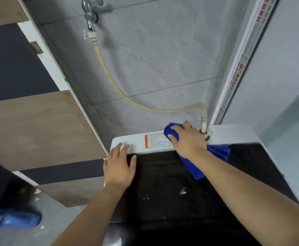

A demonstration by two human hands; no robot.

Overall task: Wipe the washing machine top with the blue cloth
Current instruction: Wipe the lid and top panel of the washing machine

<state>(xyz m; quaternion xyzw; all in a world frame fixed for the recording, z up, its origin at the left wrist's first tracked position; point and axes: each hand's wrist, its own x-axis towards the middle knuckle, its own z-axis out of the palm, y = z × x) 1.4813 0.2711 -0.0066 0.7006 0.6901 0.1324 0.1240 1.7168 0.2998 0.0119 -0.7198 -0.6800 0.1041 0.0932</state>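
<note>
The washing machine top [234,134] has a white rear strip and a dark glossy lid [171,183]. My right hand [187,139] grips the blue cloth [196,167] and presses it on the white strip, right beside the hose inlet. One end of the cloth bulges past my fingers; the other trails back over the lid. My left hand [119,166] lies flat with straight fingers on the machine's rear left corner, holding nothing.
A cream hose [109,80] runs from a wall tap [91,16] down to the inlet fitting [204,128] next to my right hand. An orange-edged label [154,141] is on the white strip. Wooden cabinet panels [38,128] stand left; a blue slipper [17,219] is on the floor.
</note>
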